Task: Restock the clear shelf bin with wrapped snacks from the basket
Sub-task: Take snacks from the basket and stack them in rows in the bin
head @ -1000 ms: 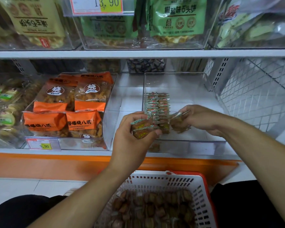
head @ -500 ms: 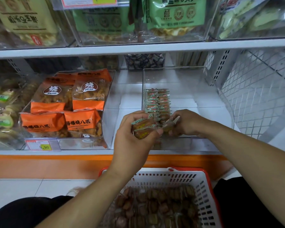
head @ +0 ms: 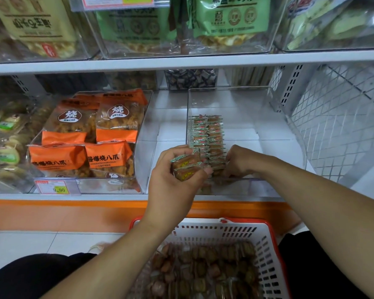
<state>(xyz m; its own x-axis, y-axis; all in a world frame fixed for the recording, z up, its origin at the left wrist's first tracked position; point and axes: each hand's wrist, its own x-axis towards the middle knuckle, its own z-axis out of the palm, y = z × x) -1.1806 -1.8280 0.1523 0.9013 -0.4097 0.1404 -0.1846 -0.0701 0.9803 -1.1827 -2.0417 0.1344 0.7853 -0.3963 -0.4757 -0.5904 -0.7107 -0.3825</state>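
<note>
Wrapped snacks (head: 185, 167) remain gripped by left hand (head: 173, 180); right hand (head: 239, 161) has moved to 9 o'clock, pressing its snack against the row (head: 207, 137) in the clear bin (head: 289, 130).

clear shelf bin (head: 289, 126), see-through walls. wrapped snacks (head: 207, 134) inside: brown, green-and-white zigzag edges, red specks. small stack in left hand (head: 173, 182): brown wrappers, yellow patches, green-white serrated trim. basket (head: 263, 240): white lattice, red rim, brown snack heap within. orange bags (head: 108, 156) next bin, white characters, dark round logo. price tag (head: 56, 187) yellow, red border. shelf (head: 181, 61) white; orange strip under lower edge. green packs above.
</note>
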